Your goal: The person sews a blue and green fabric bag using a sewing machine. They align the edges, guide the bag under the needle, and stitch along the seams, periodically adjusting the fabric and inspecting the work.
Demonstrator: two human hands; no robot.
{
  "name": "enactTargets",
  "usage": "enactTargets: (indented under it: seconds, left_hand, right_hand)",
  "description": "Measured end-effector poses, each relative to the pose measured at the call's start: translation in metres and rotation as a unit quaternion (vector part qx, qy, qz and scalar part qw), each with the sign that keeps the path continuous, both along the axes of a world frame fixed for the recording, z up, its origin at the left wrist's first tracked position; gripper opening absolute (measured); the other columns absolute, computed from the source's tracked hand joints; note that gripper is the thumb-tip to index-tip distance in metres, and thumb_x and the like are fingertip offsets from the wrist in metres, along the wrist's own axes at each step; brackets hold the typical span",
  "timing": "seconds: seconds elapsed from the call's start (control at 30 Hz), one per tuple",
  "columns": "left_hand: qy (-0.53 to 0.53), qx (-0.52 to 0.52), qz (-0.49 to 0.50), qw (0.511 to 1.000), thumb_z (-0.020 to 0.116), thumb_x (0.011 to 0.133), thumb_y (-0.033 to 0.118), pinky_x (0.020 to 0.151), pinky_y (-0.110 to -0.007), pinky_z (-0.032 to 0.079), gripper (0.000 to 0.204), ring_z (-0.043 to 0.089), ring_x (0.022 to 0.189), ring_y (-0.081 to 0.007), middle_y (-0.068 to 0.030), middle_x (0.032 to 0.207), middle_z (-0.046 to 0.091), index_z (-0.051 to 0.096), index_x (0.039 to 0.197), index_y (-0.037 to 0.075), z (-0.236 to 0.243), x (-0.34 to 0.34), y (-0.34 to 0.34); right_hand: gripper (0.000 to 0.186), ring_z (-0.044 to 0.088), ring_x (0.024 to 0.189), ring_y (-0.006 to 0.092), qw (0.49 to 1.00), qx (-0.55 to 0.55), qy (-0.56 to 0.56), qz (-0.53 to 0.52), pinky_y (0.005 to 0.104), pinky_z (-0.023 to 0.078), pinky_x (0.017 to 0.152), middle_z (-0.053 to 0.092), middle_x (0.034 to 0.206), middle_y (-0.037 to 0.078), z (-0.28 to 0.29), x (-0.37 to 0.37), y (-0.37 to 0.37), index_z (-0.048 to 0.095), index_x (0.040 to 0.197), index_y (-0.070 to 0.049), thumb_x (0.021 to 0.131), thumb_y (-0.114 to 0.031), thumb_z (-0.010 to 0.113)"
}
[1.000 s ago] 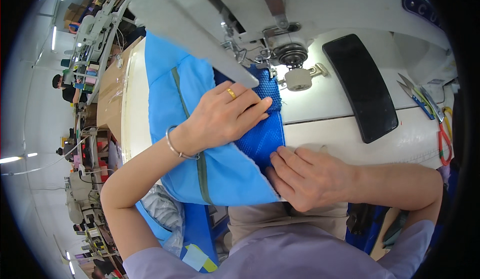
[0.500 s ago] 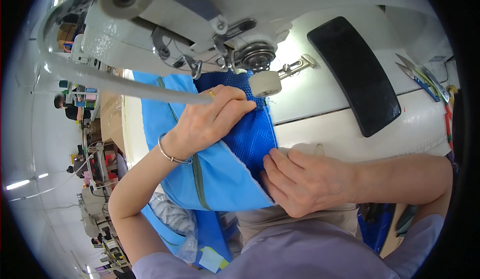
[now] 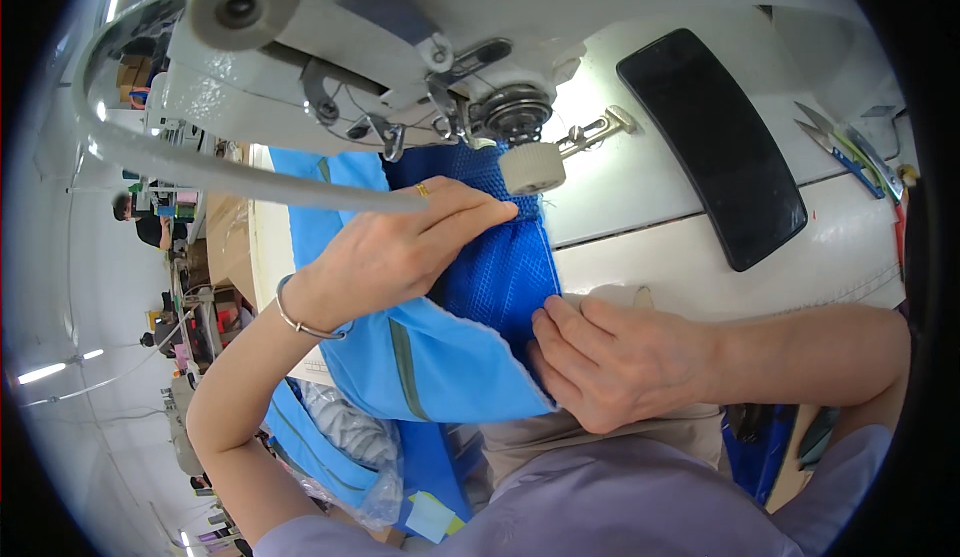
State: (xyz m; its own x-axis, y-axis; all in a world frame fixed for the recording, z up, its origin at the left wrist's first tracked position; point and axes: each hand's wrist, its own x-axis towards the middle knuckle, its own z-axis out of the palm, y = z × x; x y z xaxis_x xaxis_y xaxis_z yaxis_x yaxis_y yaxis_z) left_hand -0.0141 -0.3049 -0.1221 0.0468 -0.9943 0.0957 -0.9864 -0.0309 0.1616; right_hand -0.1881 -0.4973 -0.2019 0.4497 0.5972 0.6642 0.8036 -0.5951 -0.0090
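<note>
Light blue fabric (image 3: 440,367) with a dark green stripe lies folded under the sewing machine (image 3: 520,117), its darker blue mesh lining (image 3: 500,267) facing up. My left hand (image 3: 390,247), with a bracelet at its wrist, presses its fingertips together on the lining's edge just below the machine's white knob. My right hand (image 3: 620,362) pinches the near right edge of the same fabric between thumb and fingers. The machine head hides the needle and the far end of the fabric.
A black phone-like slab (image 3: 715,147) lies on the white table right of the machine. Scissors (image 3: 845,152) lie at the far right. A white hose (image 3: 240,182) curves across on the left. Plastic-wrapped material (image 3: 345,427) sits below the table's left side; a person (image 3: 150,222) is in the background.
My left forearm has swung outward to the left, its wrist shifting left and down while the fingertips stay near the seam. The light blue flap has shifted; my right hand barely moves.
</note>
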Motion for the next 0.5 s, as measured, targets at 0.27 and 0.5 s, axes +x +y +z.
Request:
enactTargets:
  seconds: [0.27, 0.5]
  left_hand:
    - [-0.149, 0.062, -0.075, 0.984, 0.072, 0.084, 0.003, 0.062, -0.031, 0.059, 0.026, 0.071, 0.081, -0.0227, -0.0061, 0.100, 0.071, 0.071, 0.110, 0.004, 0.014, 0.012, -0.015]
    - [-0.193, -0.076, -0.088, 0.974, 0.074, 0.080, 0.007, 0.058, -0.028, 0.054, 0.018, 0.064, 0.068, -0.0180, -0.0069, 0.087, 0.062, 0.066, 0.095, 0.003, -0.019, 0.006, -0.005]
  right_hand:
    - [0.030, 0.070, 0.089, 0.0311, 1.000, -0.021, 0.005, 0.000, 0.0344, 0.054, 0.076, 0.073, 0.094, 0.021, 0.001, -0.001, -0.001, 0.072, 0.086, 0.006, 0.079, -0.022, 0.062]
    - [0.030, 0.070, 0.092, 0.0316, 1.000, -0.015, 0.005, -0.004, 0.0348, 0.055, 0.077, 0.074, 0.096, 0.021, 0.002, -0.001, -0.002, 0.073, 0.087, 0.005, 0.080, -0.022, 0.061]
